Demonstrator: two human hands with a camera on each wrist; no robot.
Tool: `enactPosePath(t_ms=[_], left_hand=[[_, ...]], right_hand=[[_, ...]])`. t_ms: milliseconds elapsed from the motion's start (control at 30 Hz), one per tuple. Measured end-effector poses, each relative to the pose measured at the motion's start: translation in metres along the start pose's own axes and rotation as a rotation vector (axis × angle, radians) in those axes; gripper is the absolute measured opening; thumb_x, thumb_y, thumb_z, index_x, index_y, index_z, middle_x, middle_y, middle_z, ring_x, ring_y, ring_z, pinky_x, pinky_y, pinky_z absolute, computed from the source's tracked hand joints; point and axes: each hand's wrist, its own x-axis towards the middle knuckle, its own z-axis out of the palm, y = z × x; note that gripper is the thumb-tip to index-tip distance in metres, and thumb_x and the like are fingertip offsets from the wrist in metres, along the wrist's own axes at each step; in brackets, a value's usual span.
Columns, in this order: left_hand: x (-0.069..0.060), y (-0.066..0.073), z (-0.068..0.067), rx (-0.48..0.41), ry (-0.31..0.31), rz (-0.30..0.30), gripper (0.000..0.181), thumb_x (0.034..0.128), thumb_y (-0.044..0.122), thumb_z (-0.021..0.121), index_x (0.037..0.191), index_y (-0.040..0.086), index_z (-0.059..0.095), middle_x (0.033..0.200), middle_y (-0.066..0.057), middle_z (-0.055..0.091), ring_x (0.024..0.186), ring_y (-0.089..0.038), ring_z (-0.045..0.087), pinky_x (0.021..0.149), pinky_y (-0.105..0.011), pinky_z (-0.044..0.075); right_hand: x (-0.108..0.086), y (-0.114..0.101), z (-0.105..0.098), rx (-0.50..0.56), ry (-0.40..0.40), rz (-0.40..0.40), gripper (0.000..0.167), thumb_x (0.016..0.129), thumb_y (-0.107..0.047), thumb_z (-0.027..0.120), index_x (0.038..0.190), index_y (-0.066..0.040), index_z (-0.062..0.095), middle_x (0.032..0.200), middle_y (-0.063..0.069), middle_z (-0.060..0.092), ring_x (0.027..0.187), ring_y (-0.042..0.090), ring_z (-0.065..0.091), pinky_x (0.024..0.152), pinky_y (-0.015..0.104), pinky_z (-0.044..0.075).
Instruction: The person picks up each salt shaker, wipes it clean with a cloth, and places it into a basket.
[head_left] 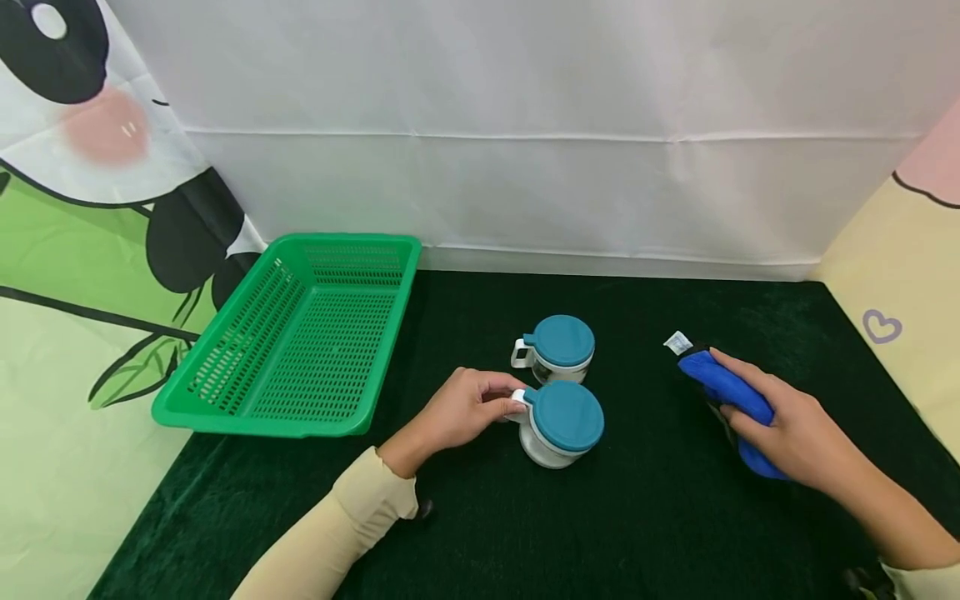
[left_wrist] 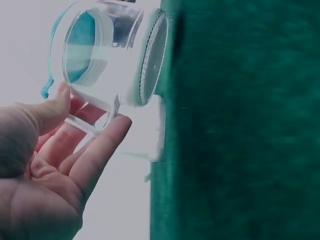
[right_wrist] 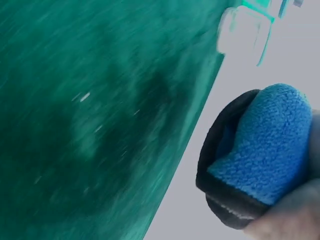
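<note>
My left hand [head_left: 471, 408] grips the white handle of the nearer seasoning jar [head_left: 567, 417], thumb on top. This jar has a blue lid; in the left wrist view the glass jar [left_wrist: 107, 55] shows see-through walls and a ribbed rim at its base. Whether the base touches the cloth I cannot tell. Just behind it stands a second seasoning jar [head_left: 564, 343] of the same kind, its handle pointing left. Over on the right, my right hand [head_left: 802, 429] holds a bunched blue cleaning cloth [head_left: 723, 386] with black edging [right_wrist: 220, 135] and a white tag.
A green plastic basket [head_left: 318, 350] with slotted walls sits at the back left of the dark green tablecloth [head_left: 637, 525]. White fabric [head_left: 525, 192] hangs behind the table, and printed fabric [head_left: 75, 350] lies along the left side.
</note>
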Motion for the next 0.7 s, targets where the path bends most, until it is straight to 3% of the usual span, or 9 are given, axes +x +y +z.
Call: enactPosePath(t_ms=[167,400,567,700], left_hand=[[0.001,0.014,-0.009,-0.060,0.122,-0.036,0.013,0.1009,0.014,0.068,0.113,0.014,0.074,0.105,0.002,0.074,0.093,-0.012,0.072,0.077,-0.028,0.061],[0.004,0.034,-0.020,-0.127,0.280,-0.025,0.012,0.1019,0.013,0.067,0.113,0.010,0.070,0.109,-0.001,0.074,0.098,-0.016,0.073,0.077,-0.030,0.061],[0.007,0.047,-0.024,-0.195,0.345,0.004,0.014,0.1022,0.012,0.066,0.114,0.006,0.068,0.110,-0.005,0.075,0.098,-0.020,0.074,0.077,-0.032,0.062],[0.011,0.055,-0.025,-0.247,0.379,0.041,0.014,0.1017,0.011,0.067,0.113,0.003,0.066,0.109,-0.009,0.075,0.097,-0.022,0.074,0.077,-0.034,0.062]], right_hand=[[0.006,-0.016,0.003,0.075,0.031,-0.043,0.072,0.102,-0.011,0.065,0.163,-0.028,0.030,0.139,0.031,0.050,0.100,0.044,0.060,0.068,0.044,0.052],[0.018,-0.042,0.008,0.168,0.037,-0.103,0.072,0.102,-0.009,0.064,0.163,-0.027,0.031,0.140,0.026,0.050,0.104,0.041,0.058,0.071,0.041,0.050],[0.027,-0.057,0.007,0.237,0.080,-0.132,0.073,0.102,-0.006,0.063,0.164,-0.027,0.029,0.147,0.024,0.046,0.111,0.043,0.054,0.075,0.044,0.050],[0.031,-0.068,0.004,0.293,0.114,-0.105,0.072,0.104,-0.009,0.061,0.164,-0.030,0.027,0.150,0.024,0.043,0.118,0.047,0.051,0.080,0.052,0.051]])
